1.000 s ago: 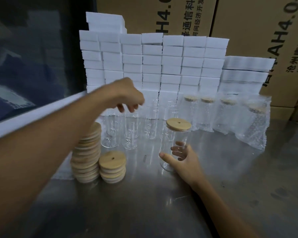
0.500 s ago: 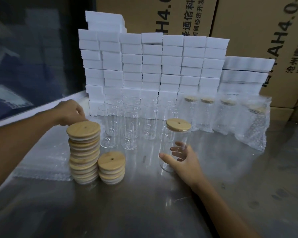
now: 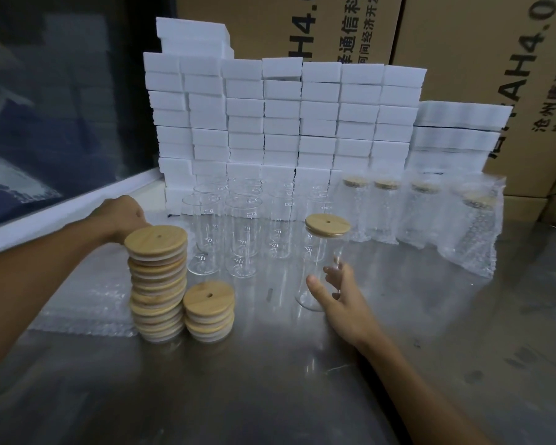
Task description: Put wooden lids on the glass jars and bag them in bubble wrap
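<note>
Near the middle of the steel worktop (image 3: pixel 270 390) stands a glass jar (image 3: pixel 318 271), upright, already capped with a round wooden lid (image 3: pixel 327 225) that has a small hole in it. The right hand (image 3: pixel 341 300) wraps the jar's lower half from the near right side: the thumb lies against the near wall, and the fingers (image 3: pixel 333 271) curl round the far side, seen through the glass. The jar's base rests on the worktop.

To its left, a short stack of lids (image 3: pixel 209 311) stands just beside a tall stack of lids (image 3: pixel 157 284), the two nearly touching. The left hand (image 3: pixel 122 216) sits behind the top of the tall stack, partly hidden by it; whether its fingers grip anything cannot be told. Flat bubble wrap (image 3: pixel 84 306) lies under and left of that forearm.

Behind the held jar, uncapped empty jars (image 3: pixel 241 236) stand in rows, close together. To the right, bagged jars (image 3: pixel 430 213) with lids stand in a line in bubble wrap. A wall of white foam blocks (image 3: pixel 283 117) rises behind them all, with cardboard boxes (image 3: pixel 479 59) further back.

Bare worktop spreads in front of the jar and to its right, toward the near edge.
</note>
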### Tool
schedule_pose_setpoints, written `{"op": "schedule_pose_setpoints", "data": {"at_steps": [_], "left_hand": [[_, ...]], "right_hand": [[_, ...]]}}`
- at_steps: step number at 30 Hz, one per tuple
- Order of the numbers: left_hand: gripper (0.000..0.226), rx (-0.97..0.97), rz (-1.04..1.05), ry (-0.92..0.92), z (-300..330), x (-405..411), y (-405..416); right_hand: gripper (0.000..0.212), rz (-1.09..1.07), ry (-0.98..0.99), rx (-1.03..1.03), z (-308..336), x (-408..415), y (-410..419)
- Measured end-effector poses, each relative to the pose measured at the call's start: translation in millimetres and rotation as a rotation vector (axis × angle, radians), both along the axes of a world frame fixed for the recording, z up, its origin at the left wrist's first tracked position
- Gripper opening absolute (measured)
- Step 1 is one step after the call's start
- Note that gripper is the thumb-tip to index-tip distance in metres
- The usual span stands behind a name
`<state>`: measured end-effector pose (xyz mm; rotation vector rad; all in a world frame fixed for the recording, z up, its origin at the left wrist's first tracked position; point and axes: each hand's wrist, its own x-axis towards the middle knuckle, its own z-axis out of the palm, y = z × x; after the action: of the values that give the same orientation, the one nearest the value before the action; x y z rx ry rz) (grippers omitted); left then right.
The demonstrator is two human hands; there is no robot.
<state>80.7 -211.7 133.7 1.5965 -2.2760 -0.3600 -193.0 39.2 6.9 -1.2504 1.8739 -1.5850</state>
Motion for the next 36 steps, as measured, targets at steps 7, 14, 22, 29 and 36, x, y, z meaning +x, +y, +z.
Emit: {"op": "schedule_pose_setpoints", "data": {"at_steps": [7,14,22,29,36], "left_hand": [[0.015,-0.331,0.179,0.140,47.0,-18.2,29.3],[0.032,-0.551,0.066,0.438,82.5,-63.3,101.8],[0.037,-0.589,-0.211,0.572,9.7,-116.7,193.4],[0.040,-0.481,-0.318,0.507,-73.8,-138.1,219.6],[0.039,-0.386,-0.549,0.517,-102.8,-132.9,213.7]], "right_hand": [[0.084,-0.067,0.028,-0.001,-1.1,-1.8,-0.2],[0.060,-0.240,-0.001,-0.165,3.8,-0.5,4.5],[0.021,-0.365,0.052,-0.442,13.1,9.0,13.6],[0.045,-0.221,0.139,-0.511,20.9,30.4,12.4],[0.031,-0.180,0.163,-0.407,21.7,39.4,11.9]]}}
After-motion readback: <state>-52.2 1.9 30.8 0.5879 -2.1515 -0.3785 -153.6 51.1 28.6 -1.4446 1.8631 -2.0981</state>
